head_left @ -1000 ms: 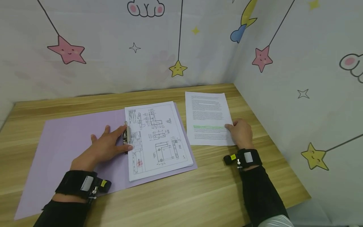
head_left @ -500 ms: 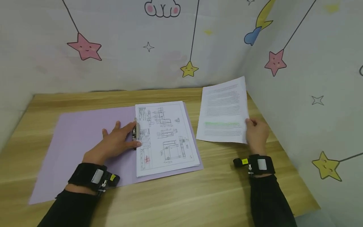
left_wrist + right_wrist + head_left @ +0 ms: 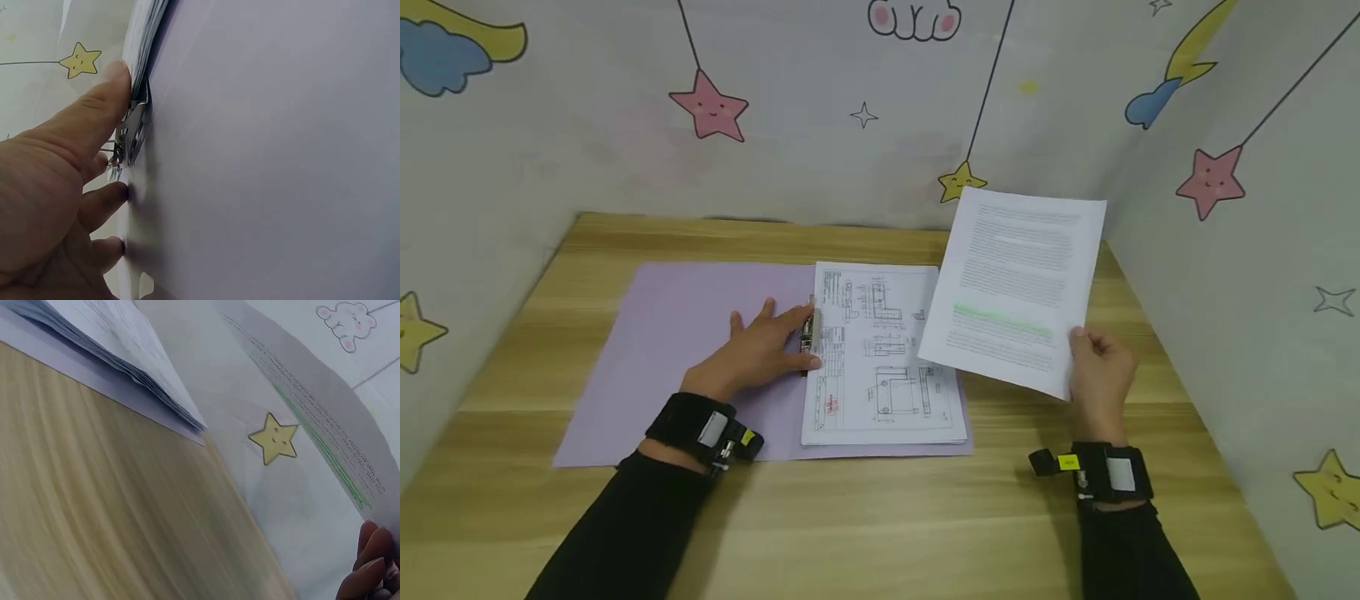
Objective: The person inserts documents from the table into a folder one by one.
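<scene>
A purple folder (image 3: 700, 292) lies opened flat, with a stack of drawing sheets (image 3: 857, 421) on its right half. Along the stack's left edge runs a metal clip (image 3: 132, 131). My left hand (image 3: 748, 354) rests over the folder's fold with fingers spread. Its thumb (image 3: 94, 109) touches the stack's edge beside the clip. My right hand (image 3: 1101, 375) pinches the lower right edge of a printed sheet of paper (image 3: 1015, 267) between thumb and fingers. Raised and tilted, the sheet shows one green highlighted line and overlaps the stack's right edge in the head view.
All of this is on a wood-grain table (image 3: 887, 517). Walls covered with a white cartoon-print cloth (image 3: 820, 167) stand close behind the table and along its right side. Each wrist wears a black strap with a small camera.
My right hand has lifted the printed sheet off the table and brought it left, towards the drawing stack. My left hand stays at the clip. The head view has swung left.
</scene>
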